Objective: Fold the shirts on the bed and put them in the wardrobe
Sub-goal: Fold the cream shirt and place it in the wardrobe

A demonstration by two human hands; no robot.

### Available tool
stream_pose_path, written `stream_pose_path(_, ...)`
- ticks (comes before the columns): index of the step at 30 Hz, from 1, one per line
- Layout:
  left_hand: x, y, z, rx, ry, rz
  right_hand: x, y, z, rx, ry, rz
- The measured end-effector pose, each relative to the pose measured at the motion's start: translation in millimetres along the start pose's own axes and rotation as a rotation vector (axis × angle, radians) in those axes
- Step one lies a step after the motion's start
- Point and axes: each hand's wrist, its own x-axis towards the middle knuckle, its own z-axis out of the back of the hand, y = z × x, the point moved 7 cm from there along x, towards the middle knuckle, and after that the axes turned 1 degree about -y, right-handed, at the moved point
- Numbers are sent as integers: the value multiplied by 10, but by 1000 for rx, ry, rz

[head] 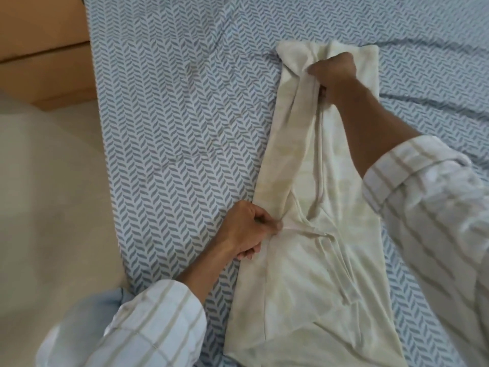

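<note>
Midway along a patterned bed (172,115), cream shirt (304,274) folded lengthwise, left hand (247,230) pinching its near edge, right hand (334,75) gripping its far end.

A pale beige floor (53,194) fills the left of the frame, with a tan wooden panel (45,49) at upper left.
</note>
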Motion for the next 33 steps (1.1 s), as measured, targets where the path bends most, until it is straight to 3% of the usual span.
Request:
stream_pose_path(2, 6, 2, 2, 6, 4, 3, 24, 22, 101, -34, -84, 16)
stream_pose_path(6, 44, 15, 7, 20, 11, 17, -10, 13, 137, -366, -165, 131)
stream_pose_path(9, 48, 23, 1, 9, 23, 31, -147, 343, -61, -512, -221, 440)
stream_pose_path(11, 57, 31, -1, 1, 16, 41, -227, 593, -280, -556, -183, 679)
stream_pose_path(13, 61, 38, -1, 0, 10, 40, -253, 752, -476, -662, -112, 782)
stream_pose_path(17, 65, 42, 4, -2, 12, 23, -63, 843, -661, -734, -13, 616)
stream_pose_path(24, 86, 41, 13, 3, 23, 16, 460, 904, -571, -272, -54, 377)
stream_pose_path(27, 84, 36, 17, -2, 33, 20, 316, 864, -603, -316, -38, 428)
stream_pose_path(31, 79, 41, 19, -5, 22, 28, 115, 772, -500, -396, -138, 591)
stream_pose_path(33, 71, 36, 17, -5, 23, 30, 92, 592, -327, -384, -191, 533)
